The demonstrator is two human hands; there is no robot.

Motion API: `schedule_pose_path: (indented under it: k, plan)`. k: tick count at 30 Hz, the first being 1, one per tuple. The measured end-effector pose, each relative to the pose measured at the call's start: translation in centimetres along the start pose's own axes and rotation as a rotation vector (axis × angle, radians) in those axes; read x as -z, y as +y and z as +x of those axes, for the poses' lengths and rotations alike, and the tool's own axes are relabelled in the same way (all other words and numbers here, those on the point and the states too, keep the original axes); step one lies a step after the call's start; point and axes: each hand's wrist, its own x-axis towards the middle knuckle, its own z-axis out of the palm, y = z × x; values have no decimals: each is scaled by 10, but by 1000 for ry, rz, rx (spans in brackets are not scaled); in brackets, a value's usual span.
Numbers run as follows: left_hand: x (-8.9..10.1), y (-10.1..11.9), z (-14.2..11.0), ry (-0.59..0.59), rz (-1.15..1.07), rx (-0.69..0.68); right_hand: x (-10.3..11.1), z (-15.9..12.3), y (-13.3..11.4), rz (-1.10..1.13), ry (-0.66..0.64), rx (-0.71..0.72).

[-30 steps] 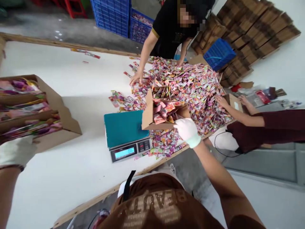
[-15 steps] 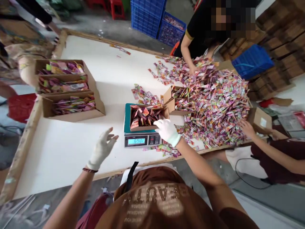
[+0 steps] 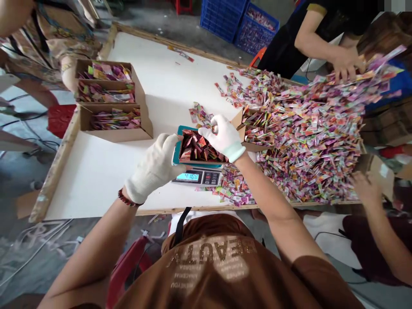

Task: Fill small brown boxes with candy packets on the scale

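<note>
A small cardboard box [image 3: 206,162] filled with dark red and pink packets [image 3: 198,145] sits on the teal platform of a digital scale [image 3: 196,176] with a lit display. My gloved left hand [image 3: 154,165] is closed around the box's left end, its thumb low by the display. Over the box's right part is my gloved right hand [image 3: 223,137], fingers bent together at the packets and far rim; what lies between them is hidden. Loose packets [image 3: 201,113] lie behind the scale, and more [image 3: 234,186] spread by its right side.
Two packet-filled boxes [image 3: 257,131] stand right of the scale, against a large heap of packets [image 3: 315,150]. Three filled boxes [image 3: 116,135] stand at the table's left. A co-worker's hands [image 3: 347,64] lift packets at the back right; another person's hand [image 3: 367,189] is by the heap.
My left hand has moved right and up onto the box's end. My right hand has gone from the near rim to over the packets. The display reading has dropped. A co-worker has raised packets.
</note>
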Motion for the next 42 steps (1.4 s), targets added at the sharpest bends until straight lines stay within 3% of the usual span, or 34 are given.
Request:
schedule_pose_path:
  k: [3, 8, 11, 16, 19, 21, 24, 27, 30, 38, 42]
  plan:
    - [3, 13, 6, -82, 100, 35, -6, 0, -7, -66, -89, -27]
    - [-2, 13, 9, -152, 162, 91, -22, -2, -8, -110, -181, -81]
    - [3, 13, 13, -169, 156, 127, -23, -3, -11, -100, -243, -24]
    - [25, 32, 24, 120, 5, 100, 18, -23, -27, 109, -95, 384]
    - [31, 53, 39, 252, -219, 29, 49, -39, -36, 270, -96, 569]
    - [30, 68, 51, 289, -399, 5, 62, -49, -39, 312, -63, 568]
    - [23, 84, 66, 285, -650, 10, 71, -59, -37, 271, 84, 501]
    - [17, 93, 73, 205, -861, 37, 74, -64, -31, 175, 196, 489]
    - [12, 95, 74, 129, -991, 55, 77, -66, -25, 103, 207, 493]
    - [11, 91, 71, 142, -964, 45, 71, -60, -27, 68, 156, 523]
    - [14, 86, 66, 143, -815, 11, 79, -60, -23, 2, 102, 516]
